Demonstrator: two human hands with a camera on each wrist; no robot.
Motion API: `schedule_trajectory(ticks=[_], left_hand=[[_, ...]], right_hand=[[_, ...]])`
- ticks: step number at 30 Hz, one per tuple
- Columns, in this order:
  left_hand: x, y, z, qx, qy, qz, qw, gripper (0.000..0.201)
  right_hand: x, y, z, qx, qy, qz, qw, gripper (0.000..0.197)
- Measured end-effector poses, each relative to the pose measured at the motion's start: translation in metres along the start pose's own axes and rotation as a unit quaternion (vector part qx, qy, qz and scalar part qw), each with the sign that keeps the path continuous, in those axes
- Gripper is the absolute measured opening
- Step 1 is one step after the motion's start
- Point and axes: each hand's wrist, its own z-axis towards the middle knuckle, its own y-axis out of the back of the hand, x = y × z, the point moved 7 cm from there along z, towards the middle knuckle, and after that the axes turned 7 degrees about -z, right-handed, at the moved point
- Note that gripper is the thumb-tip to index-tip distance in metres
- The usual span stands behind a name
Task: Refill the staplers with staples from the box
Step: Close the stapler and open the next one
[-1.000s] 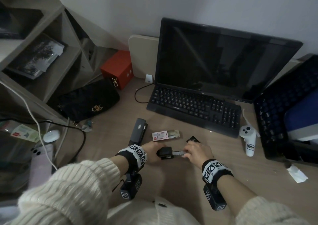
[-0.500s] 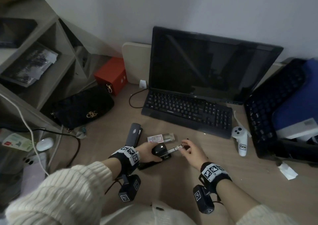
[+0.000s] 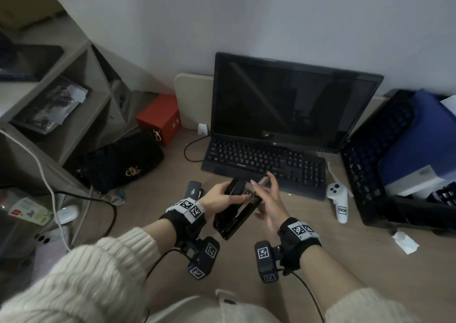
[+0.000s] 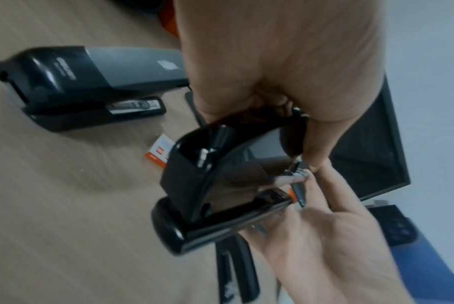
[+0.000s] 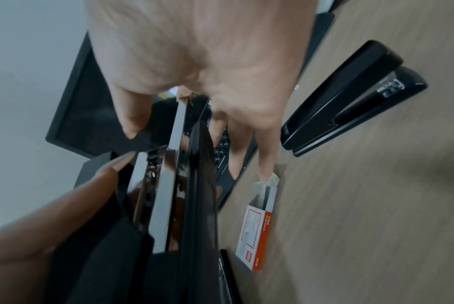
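Clearly, with the left hand gripping the open stapler in mid-air and the right hand pinching a staple strip, any wobble could misfeed it.

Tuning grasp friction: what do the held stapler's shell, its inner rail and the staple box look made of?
Stapler shell: glossy black, likely plastic; it mirrors fingers.
Inner rail: bright metal, probably steel; straight mirror-like strip.
Staple box: matte printed cardboard, folded open end.
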Motion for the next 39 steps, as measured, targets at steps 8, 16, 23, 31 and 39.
schedule_trajectory(ticks=[8, 16, 23, 31, 39], left_hand=[[-0.017, -0.016, -0.006, -0.035, 0.009, -0.054, 0.998, 0.032], [-0.044, -0.021, -0.014, -0.024, 0.021, -0.131, 0.991, 0.020], [-0.056, -0.021, -0.019, -0.033, 0.021, -0.176, 0.984, 0.026], [-0.060, -0.023, -0.025, -0.050, 0.010, -0.182, 0.982, 0.023], [-0.056, -0.022, -0.028, -0.091, -0.016, -0.207, 0.974, 0.029]], right_hand=[[0.016, -0.009, -0.016, 0.030, 0.007, 0.039, 0.999, 0.060], [0.032, 0.000, -0.021, 0.002, 0.039, 0.122, 0.992, 0.039], [0.050, -0.001, -0.025, 0.022, 0.062, 0.187, 0.980, 0.037], [0.045, -0.007, -0.026, 0.001, 0.060, 0.231, 0.971, 0.027], [0.055, -0.019, -0.035, -0.012, 0.076, 0.118, 0.990, 0.030]])
